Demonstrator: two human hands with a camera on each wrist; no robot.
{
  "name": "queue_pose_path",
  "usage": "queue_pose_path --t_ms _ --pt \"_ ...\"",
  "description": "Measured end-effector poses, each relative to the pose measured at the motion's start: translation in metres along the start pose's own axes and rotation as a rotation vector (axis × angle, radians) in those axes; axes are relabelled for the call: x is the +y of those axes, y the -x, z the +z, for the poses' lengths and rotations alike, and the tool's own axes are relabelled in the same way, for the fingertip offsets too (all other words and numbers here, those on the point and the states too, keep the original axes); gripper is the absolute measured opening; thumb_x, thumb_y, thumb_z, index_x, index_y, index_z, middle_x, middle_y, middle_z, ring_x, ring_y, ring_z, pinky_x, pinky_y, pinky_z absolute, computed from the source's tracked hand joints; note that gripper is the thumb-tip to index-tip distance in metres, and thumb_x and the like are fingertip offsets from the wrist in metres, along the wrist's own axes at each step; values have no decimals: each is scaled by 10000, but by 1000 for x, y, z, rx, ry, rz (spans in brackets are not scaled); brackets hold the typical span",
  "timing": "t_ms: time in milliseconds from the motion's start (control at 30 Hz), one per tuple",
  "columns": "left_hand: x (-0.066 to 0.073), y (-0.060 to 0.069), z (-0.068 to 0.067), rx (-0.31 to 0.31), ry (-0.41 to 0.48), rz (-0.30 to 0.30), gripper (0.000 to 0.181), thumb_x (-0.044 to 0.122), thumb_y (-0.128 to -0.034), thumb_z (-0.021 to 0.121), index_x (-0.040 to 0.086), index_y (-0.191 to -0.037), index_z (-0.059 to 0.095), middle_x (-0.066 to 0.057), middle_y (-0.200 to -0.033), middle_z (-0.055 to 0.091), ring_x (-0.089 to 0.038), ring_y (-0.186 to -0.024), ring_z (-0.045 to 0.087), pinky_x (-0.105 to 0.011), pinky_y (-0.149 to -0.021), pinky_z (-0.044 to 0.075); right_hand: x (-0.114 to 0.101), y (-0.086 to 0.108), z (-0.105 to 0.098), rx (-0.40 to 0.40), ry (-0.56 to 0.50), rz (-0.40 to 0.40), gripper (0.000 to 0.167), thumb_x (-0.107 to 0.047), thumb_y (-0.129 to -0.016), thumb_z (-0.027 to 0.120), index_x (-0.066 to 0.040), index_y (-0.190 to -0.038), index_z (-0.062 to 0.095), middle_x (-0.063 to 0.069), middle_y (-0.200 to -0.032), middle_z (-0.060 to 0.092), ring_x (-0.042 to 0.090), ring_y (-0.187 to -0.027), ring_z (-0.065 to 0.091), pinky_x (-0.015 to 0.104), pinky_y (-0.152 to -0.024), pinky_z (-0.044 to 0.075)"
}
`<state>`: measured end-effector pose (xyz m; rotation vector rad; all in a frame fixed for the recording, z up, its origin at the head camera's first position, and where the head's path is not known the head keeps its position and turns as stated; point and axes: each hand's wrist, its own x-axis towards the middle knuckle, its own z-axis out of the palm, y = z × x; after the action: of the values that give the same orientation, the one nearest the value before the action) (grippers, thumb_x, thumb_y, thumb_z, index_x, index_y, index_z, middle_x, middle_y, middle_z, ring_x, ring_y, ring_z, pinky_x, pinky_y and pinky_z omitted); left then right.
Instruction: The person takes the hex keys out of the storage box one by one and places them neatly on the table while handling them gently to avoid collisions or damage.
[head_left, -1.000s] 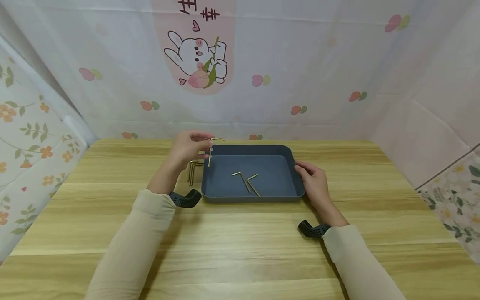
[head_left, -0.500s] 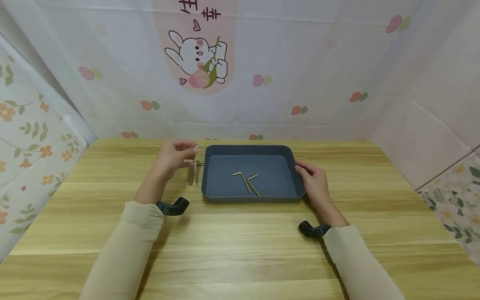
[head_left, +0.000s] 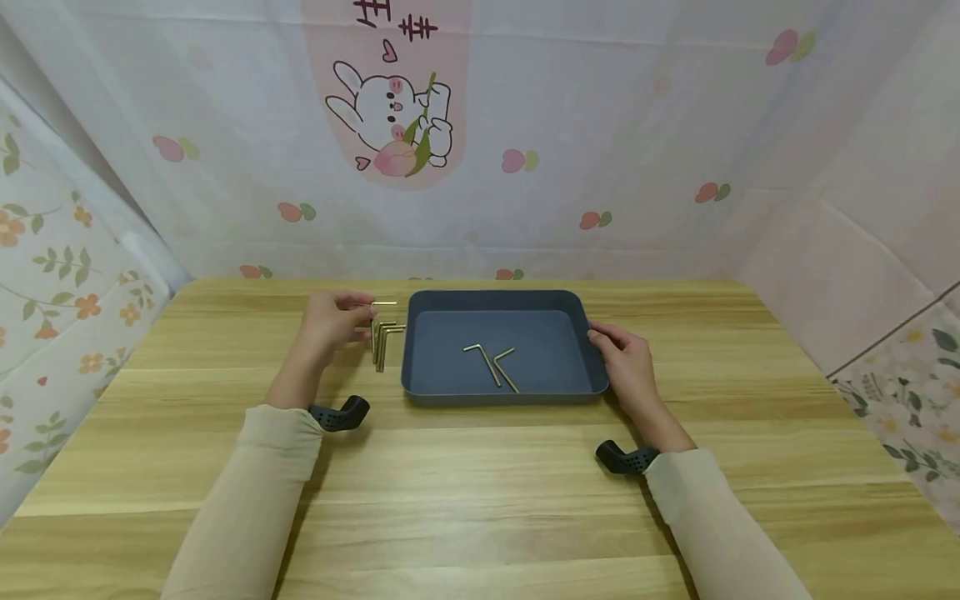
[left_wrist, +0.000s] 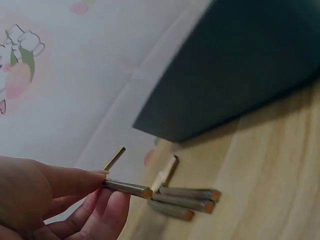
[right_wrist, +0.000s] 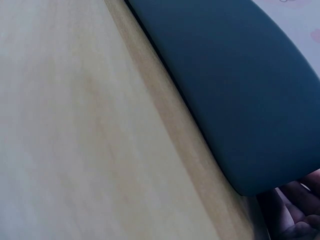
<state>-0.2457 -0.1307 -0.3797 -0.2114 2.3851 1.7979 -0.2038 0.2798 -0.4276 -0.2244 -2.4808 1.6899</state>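
My left hand (head_left: 330, 323) pinches a brass-coloured hex key (left_wrist: 129, 188) between thumb and fingers, left of the tray. Its long arm points down toward me and its short arm points right. Just beside it, several more hex keys (head_left: 382, 350) lie nested in a row on the table, short arms toward the tray. Two more, a left hex key (head_left: 488, 365) and a right hex key (head_left: 506, 375), rest inside the blue-grey tray (head_left: 555, 354). At the tray's right wall my right hand (head_left: 632, 371) grips the rim, thumb on top; its other fingers are partly hidden.
The wooden table (head_left: 480, 500) stretches in front of the tray and to both sides. Behind it hangs a printed curtain (head_left: 637, 125) with a rabbit picture. Each wrist wears a dark camera mount, such as the left mount (head_left: 341, 414).
My left hand has moved left and slightly down with the hex key, from over the tray's left edge to beside the nested row. The right hand and tray stay put.
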Motion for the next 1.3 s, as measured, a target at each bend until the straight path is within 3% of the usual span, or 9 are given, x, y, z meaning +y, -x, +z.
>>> queue_pose_path --t_ms 300,633,967,1300 --pt "-14 -8 2 25 -35 -22 318 89 -1002 622 -32 -1295 646 -197 -1238 646 -41 -681 653 -204 -663 605 -1 -1 -2 1 5 7 423 -342 -1038 570 -117 -1391 629 95 -1437 610 64 -1184 566 75 -875 464" --pt "-20 -12 4 56 -78 -20 310 78 -992 626 -41 -1277 654 -217 -1232 665 -17 -660 640 -197 -657 607 -1 0 -1 2 9 8 425 -341 -1039 565 -114 -1393 628 95 -1442 606 171 -1276 551 80 -887 456" --pt "-20 -11 7 87 -131 23 276 79 -977 635 -49 -1217 682 -240 -1187 689 -33 -665 635 -204 -637 607 -2 0 -1 3 12 6 430 -345 -1040 565 -111 -1397 623 97 -1448 601 196 -1299 544 82 -886 448" --pt "-24 -5 12 149 -253 122 232 56 -961 617 -64 -1136 710 -267 -1096 713 -56 -613 626 -236 -570 602 -1 0 0 0 16 8 430 -336 -1040 565 -97 -1393 625 107 -1446 601 212 -1315 543 76 -890 444"
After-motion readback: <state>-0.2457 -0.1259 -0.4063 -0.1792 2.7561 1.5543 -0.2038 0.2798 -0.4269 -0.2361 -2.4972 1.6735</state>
